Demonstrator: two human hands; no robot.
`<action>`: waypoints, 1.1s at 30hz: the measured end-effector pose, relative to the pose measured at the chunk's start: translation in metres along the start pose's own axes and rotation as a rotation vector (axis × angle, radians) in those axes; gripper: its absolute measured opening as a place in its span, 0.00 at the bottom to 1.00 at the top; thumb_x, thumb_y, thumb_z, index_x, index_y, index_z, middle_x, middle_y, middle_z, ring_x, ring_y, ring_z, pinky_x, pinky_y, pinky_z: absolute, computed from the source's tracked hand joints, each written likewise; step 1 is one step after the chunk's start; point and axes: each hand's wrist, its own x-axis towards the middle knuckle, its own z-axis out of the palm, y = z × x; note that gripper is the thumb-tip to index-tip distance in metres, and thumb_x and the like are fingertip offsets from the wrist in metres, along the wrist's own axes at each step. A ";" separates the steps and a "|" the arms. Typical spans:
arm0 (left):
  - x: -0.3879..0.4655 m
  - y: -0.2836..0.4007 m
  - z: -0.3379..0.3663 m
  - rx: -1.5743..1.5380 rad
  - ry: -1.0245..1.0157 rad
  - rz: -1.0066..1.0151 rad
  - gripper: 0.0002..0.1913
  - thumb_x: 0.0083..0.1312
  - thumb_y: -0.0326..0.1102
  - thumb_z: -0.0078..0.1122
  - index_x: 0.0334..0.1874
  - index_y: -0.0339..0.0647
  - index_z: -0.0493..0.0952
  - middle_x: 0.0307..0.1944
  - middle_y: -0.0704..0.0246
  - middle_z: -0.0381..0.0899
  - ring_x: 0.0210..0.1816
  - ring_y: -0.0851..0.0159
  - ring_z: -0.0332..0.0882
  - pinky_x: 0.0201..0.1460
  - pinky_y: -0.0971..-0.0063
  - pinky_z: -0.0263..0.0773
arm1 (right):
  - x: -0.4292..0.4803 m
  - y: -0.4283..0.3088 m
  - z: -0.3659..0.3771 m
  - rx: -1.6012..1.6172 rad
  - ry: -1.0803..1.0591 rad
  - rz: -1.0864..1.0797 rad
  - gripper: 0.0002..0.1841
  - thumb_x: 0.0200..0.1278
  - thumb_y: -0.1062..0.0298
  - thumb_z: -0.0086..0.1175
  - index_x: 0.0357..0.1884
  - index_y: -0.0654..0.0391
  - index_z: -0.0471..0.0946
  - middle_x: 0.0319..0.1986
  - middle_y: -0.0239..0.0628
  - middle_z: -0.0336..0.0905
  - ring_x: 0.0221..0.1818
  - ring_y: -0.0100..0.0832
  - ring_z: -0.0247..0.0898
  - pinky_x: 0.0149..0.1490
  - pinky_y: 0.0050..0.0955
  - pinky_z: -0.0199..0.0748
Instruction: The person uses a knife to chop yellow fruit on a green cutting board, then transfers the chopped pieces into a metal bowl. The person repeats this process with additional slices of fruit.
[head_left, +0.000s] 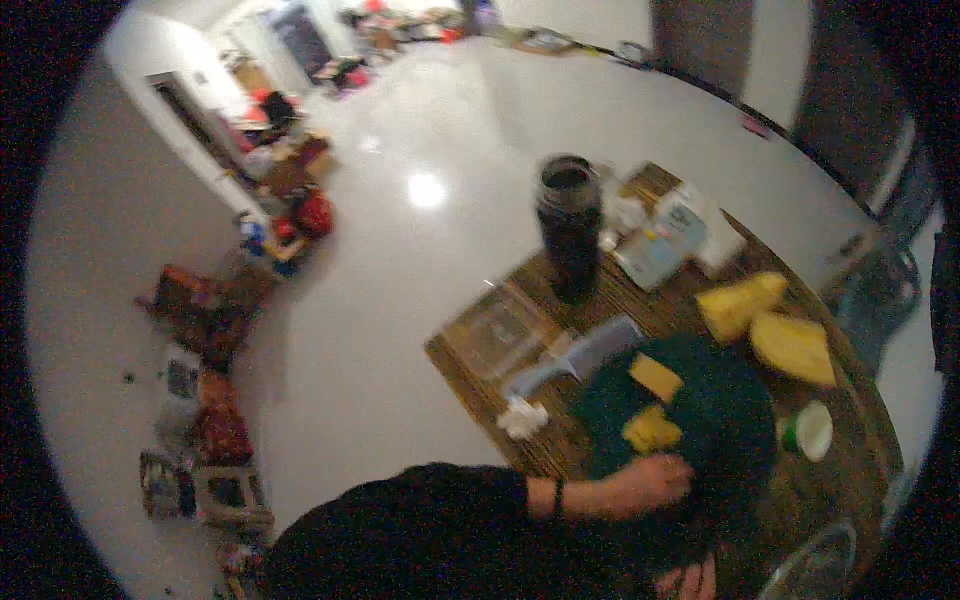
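Observation:
My left hand (654, 481), with a dark band at its wrist, is over the near part of a dark green round mat or board (724, 397). Its fingers are curled and blurred, close to a lumpy yellow piece (652, 430); whether they hold anything cannot be told. A yellow rectangular piece (656, 377) lies beyond it on the green surface. At the bottom edge, part of my right hand (688, 581) shows, dim and mostly cut off. Two larger yellow wedges (742, 304) (793, 349) lie on the wooden table to the right of the green surface.
On the wooden table (469, 367) are a large dark jar (570, 225), a cleaver-like flat blade (611, 345), a crumpled white tissue (523, 418), a clear box (499, 337), a pale packet (664, 240) and a green-and-white lid or cup (814, 431). A glass-like rim (821, 559) shows at lower right.

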 end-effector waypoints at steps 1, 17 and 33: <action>0.002 0.000 -0.003 -0.021 -0.072 -0.083 0.09 0.59 0.31 0.53 0.41 0.37 0.74 0.44 0.59 0.74 0.49 0.52 0.74 0.50 0.62 0.75 | -0.006 -0.011 -0.002 0.028 0.047 0.007 0.20 0.70 0.64 0.47 0.60 0.59 0.67 0.22 0.38 0.72 0.19 0.28 0.67 0.24 0.27 0.69; 0.013 0.019 -0.055 0.081 0.000 -0.069 0.10 0.53 0.29 0.60 0.38 0.38 0.76 0.39 0.63 0.76 0.44 0.53 0.74 0.45 0.63 0.74 | -0.017 -0.146 -0.034 0.878 -0.097 0.427 0.26 0.73 0.63 0.44 0.70 0.57 0.59 0.15 0.32 0.69 0.13 0.22 0.63 0.19 0.22 0.65; 0.010 0.013 -0.049 0.058 0.034 -0.062 0.14 0.49 0.26 0.56 0.40 0.37 0.78 0.40 0.60 0.77 0.45 0.51 0.74 0.45 0.61 0.75 | -0.018 -0.145 -0.025 0.700 -0.196 0.414 0.26 0.74 0.66 0.42 0.71 0.57 0.58 0.16 0.33 0.70 0.15 0.22 0.64 0.22 0.22 0.67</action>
